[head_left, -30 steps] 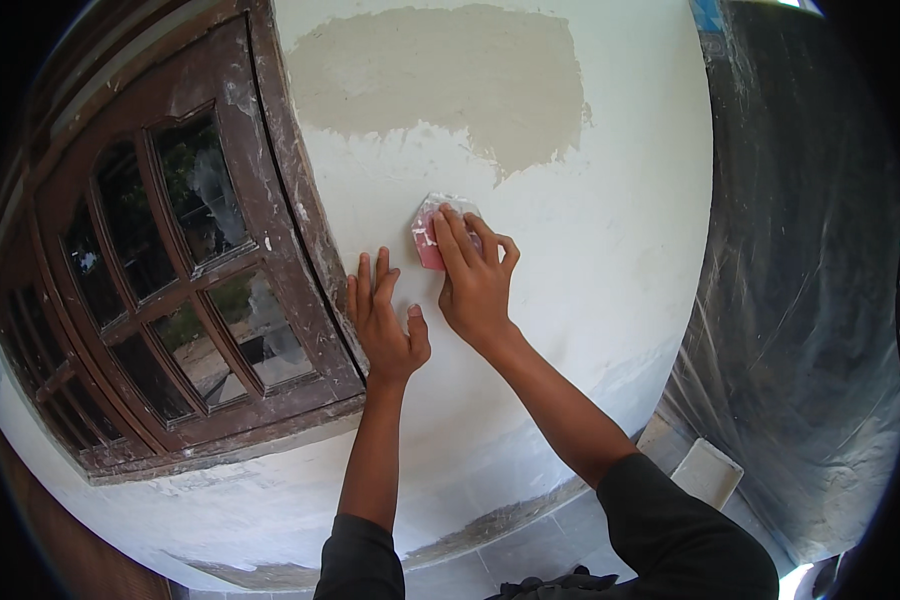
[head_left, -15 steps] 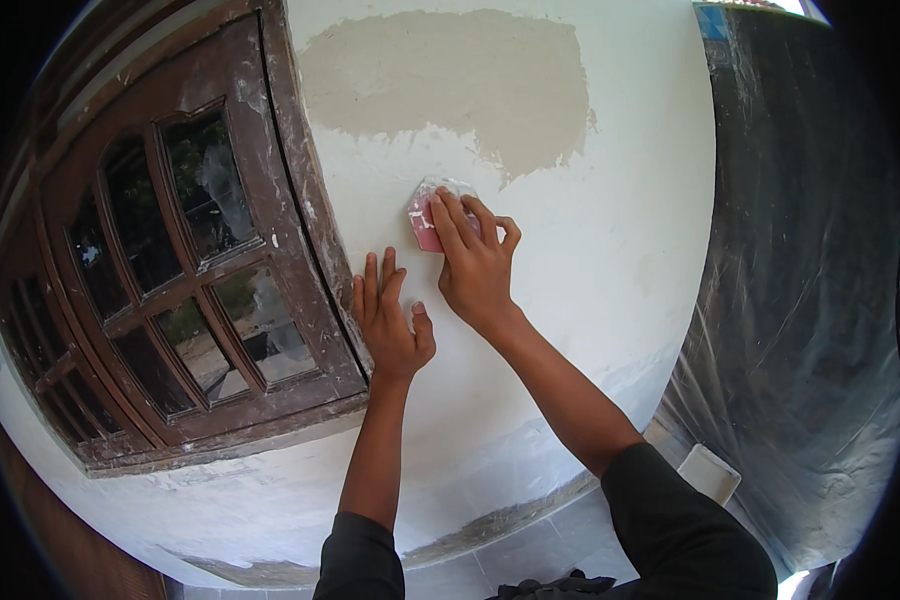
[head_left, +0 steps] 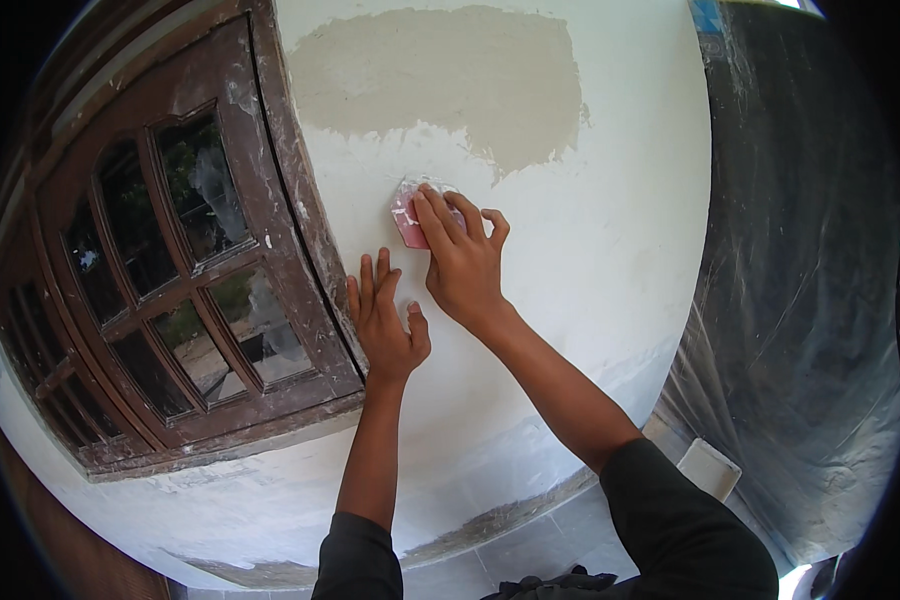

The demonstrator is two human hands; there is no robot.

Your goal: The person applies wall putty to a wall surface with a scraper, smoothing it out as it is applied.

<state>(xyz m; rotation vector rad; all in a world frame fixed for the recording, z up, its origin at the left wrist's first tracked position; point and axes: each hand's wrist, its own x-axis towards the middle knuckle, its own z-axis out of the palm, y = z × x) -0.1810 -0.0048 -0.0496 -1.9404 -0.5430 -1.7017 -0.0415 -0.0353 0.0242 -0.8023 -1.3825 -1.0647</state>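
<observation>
A flat pinkish-red scraper (head_left: 409, 226) smeared with white paste lies against the white wall (head_left: 610, 240), and my right hand (head_left: 470, 262) grips it with the fingers spread over its face. The tool sits below a greyish-beige patch (head_left: 450, 70) with ragged edges. Lower and to the left, my left hand (head_left: 385, 330) rests flat on the wall with its fingers stretched upward and nothing in it. Its fingertips are close to the window's wooden frame. White paste marks the scraper's upper edge; its far side is hidden against the wall.
Left of my hands is a brown wooden window (head_left: 185, 270) with several glass panes and white smears. Dark plastic sheeting (head_left: 810, 280) hangs on the right. A white rectangular tray (head_left: 709, 470) stands low at the right, by the grey tiled floor (head_left: 530, 555).
My right hand has slid the scraper slightly left along the wall. My left hand stays at nearly the same spot, flat on the wall.
</observation>
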